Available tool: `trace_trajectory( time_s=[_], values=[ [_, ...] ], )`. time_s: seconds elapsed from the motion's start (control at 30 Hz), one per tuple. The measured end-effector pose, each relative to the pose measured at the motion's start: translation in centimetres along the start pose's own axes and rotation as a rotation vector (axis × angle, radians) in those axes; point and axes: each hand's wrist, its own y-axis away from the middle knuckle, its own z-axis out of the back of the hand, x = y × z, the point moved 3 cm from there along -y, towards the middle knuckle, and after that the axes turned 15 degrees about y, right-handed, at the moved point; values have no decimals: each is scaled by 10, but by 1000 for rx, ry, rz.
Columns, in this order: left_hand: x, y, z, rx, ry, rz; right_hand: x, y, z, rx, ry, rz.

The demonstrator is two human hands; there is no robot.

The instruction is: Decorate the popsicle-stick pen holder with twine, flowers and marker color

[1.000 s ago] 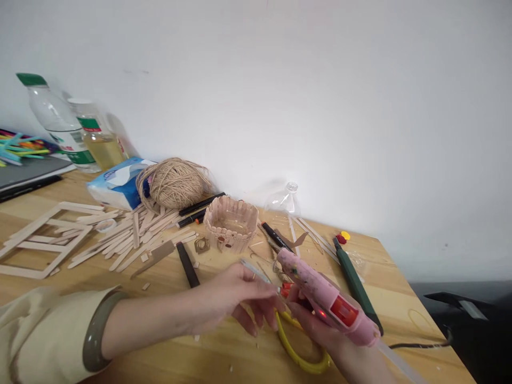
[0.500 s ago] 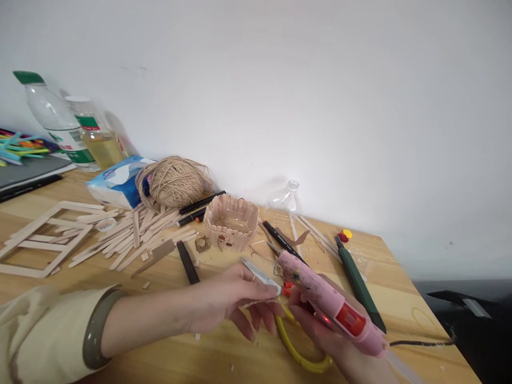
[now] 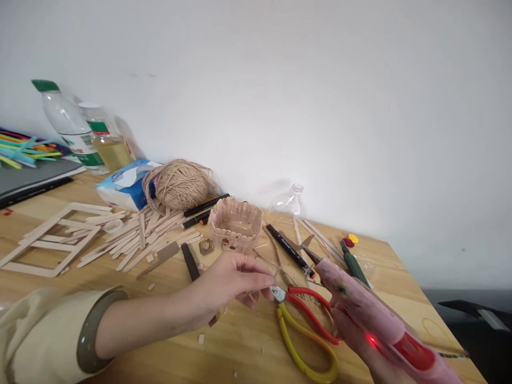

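Observation:
My left hand [image 3: 236,280] is closed in a pinch beside the pivot of the scissors [image 3: 308,338]. What its fingertips hold, if anything, is too small or hidden to make out. The scissors have one red and one yellow handle, spread apart; their blades are out of sight behind my left hand. My right hand [image 3: 352,326] is wrapped round a pink hot glue gun [image 3: 360,301], its nozzle pointing up and left and a red light glowing on its side. A strand of twine [image 3: 280,258] lies beyond my left fingertips.
A small basket edged with wooden sticks [image 3: 236,224] stands behind my left hand. Left lie many craft sticks [image 3: 132,240], a stick frame [image 3: 36,272], a twine ball [image 3: 182,184] and a tissue pack [image 3: 126,184]. A black marker [image 3: 290,248] and green tool [image 3: 354,266] lie right.
The glue gun has moved right and down with my right hand, away from the scissors. The scissors' handles now show more fully and spread wider. My left fingertips have drawn together.

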Motion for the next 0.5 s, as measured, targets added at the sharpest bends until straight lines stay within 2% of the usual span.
trace_trajectory(
  time_s=[0.1,0.17,0.37,0.5],
  values=[
    [-4,-1,3,-34,-6,-56,-17,-1,-11,151,-184,-85],
    [-5,-1,4,-59,-4,-84,-21,3,-18,192,-257,-105],
    [-7,-2,3,-99,-37,-87,-8,20,-27,321,-471,-165],
    [-8,-2,2,-104,-31,-75,-3,21,-30,379,-498,-165]
  ],
)
